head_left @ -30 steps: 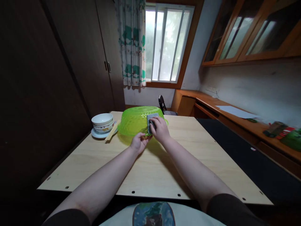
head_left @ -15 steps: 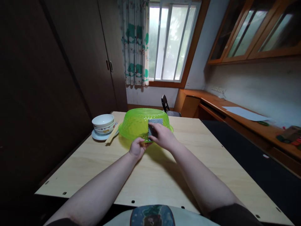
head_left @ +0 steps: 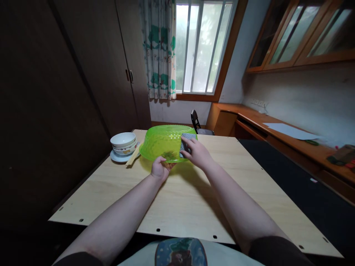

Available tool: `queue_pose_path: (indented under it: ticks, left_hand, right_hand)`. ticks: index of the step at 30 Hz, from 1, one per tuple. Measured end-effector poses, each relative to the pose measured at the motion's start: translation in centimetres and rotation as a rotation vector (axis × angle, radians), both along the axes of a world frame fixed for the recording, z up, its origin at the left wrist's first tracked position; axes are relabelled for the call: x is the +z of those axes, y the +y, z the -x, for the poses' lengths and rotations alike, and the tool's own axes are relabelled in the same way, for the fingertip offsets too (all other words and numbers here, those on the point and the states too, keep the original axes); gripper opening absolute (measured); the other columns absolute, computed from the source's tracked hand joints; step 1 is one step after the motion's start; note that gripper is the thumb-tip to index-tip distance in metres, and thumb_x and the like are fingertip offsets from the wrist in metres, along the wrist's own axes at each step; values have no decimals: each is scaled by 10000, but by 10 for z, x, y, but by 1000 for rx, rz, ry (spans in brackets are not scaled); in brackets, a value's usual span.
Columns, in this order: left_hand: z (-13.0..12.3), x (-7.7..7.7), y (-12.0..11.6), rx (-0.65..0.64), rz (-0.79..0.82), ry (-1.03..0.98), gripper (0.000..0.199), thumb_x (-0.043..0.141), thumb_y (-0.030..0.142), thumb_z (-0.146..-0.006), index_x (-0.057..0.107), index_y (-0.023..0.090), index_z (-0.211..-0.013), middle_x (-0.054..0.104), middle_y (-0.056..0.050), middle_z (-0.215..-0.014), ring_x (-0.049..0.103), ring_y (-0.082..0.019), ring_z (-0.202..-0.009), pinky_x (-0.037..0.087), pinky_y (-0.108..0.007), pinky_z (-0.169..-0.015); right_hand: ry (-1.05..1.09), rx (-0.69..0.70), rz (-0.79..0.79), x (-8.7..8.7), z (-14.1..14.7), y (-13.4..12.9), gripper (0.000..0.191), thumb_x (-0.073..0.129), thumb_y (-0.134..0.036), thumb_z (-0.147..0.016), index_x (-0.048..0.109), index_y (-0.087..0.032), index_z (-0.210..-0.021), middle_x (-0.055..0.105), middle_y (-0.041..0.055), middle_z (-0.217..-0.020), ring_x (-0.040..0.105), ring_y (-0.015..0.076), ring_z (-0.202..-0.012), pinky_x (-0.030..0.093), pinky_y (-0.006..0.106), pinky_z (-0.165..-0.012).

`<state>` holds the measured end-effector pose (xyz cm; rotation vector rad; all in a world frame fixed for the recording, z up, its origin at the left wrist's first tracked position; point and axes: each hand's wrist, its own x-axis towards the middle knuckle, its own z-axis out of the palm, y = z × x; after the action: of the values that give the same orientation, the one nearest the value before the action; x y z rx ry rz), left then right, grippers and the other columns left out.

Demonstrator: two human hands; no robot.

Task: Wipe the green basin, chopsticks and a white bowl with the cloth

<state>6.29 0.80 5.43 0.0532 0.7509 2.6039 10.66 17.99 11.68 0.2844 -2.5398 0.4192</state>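
Observation:
A bright green plastic basin (head_left: pixel 162 142) stands tilted on the light wooden table (head_left: pixel 177 199), its translucent wall facing me. My left hand (head_left: pixel 161 169) grips its lower rim from below. My right hand (head_left: pixel 197 152) presses a grey mesh sponge (head_left: pixel 186 143) against the basin's right side, and the fingers cover part of the pad. The basin's far side is hidden from this view.
To the left of the basin, a stack of white bowls (head_left: pixel 123 144) sits on a pale blue saucer (head_left: pixel 118 157), with chopsticks (head_left: pixel 133 155) beside it. A black chair (head_left: pixel 195 122) stands beyond the table. A wooden desk (head_left: pixel 277 127) runs along the right wall.
My right hand and the sponge have slid to the right along the basin, towards its upper right side. My left hand stays at the lower rim.

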Motion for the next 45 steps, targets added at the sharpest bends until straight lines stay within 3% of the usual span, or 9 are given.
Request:
queue_pose_path:
  ticks: [5,16,21,26,36,40,45]
  left_hand:
    - [1,-1,0,-13,-17,17,508,477,94,-625,642,141,-1103,730,-92,-944,693,-224,-811,563,-386,-747]
    - [6,4,-6,2,-44,-51,518,466,113,-587,657,153,-1067,720,-72,-833,674,-200,-699,552,-327,-624]
    - [6,4,-5,-9,-31,-51,510,454,103,-583,662,145,-1047,715,-67,-792,674,-199,-691,549,-319,-604]
    - [4,2,-3,-58,-22,-3,504,464,109,-588,660,149,-1051,724,-75,-839,684,-227,-761,558,-377,-693]
    - [0,7,-4,-32,-3,-27,466,461,122,-581,662,146,-1001,710,-56,-768,671,-202,-670,544,-337,-624]
    - [0,6,-3,-30,0,-23,480,464,119,-587,657,152,-1026,714,-55,-783,672,-203,-681,548,-357,-664]
    - [1,5,-3,-22,-1,-49,490,463,112,-579,659,155,-1026,715,-59,-783,677,-209,-703,551,-368,-702]
  right_hand:
    - [32,129,-113,-7,-1,-15,575,593,-326,-852,427,-231,-1394,598,102,-1040,551,236,-949,452,378,-821]
    - [65,111,128,1,9,27,646,713,-340,-749,460,-207,-1329,604,100,-1058,571,233,-930,472,392,-810]
    - [84,136,4,2,2,11,604,659,-376,-790,461,-193,-1331,604,114,-1068,545,254,-967,444,412,-841]
    - [106,186,-139,-2,-3,-10,474,544,-418,-875,512,-210,-1300,604,114,-1056,529,254,-955,412,409,-844]
    - [274,-82,-5,-5,6,19,375,500,-346,-879,574,-173,-1203,624,122,-996,550,263,-934,425,395,-836]
    - [201,-83,-15,-6,2,2,409,454,-302,-883,528,-147,-1254,653,139,-1036,583,263,-932,435,385,-824]
    - [101,-61,-125,-7,-3,-15,458,458,-367,-895,503,-155,-1298,688,111,-884,606,247,-789,430,360,-743]
